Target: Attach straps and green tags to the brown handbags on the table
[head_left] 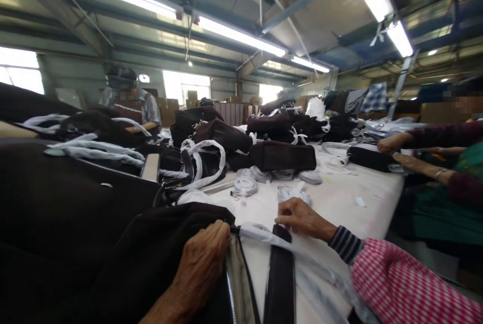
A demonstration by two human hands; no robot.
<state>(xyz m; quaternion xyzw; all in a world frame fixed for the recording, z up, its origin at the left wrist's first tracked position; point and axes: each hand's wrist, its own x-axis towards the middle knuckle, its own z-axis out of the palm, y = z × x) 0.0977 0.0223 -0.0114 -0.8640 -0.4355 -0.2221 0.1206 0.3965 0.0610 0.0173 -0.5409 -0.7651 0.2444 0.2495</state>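
Note:
My left hand (204, 258) is closed on the top edge of a large black bag (151, 248), beside its open zipper (231, 294) and grey-brown lining. A strap wrapped in white material (264, 236) runs from the bag's edge across to the right. Under that wrapped strap lies a wide, flat black strap (279, 278) with a rounded end. My right hand (304, 218) pinches this end between thumb and fingers. The lower parts of the bag and of both straps run out of view.
Coiled wrapped straps (245, 185) lie on the white table (339, 213). Dark bags (283, 155) are heaped behind them. At right a co-worker's hands (396, 145) handle a black bag (372, 158). Another person (128, 97) stands behind the left pile.

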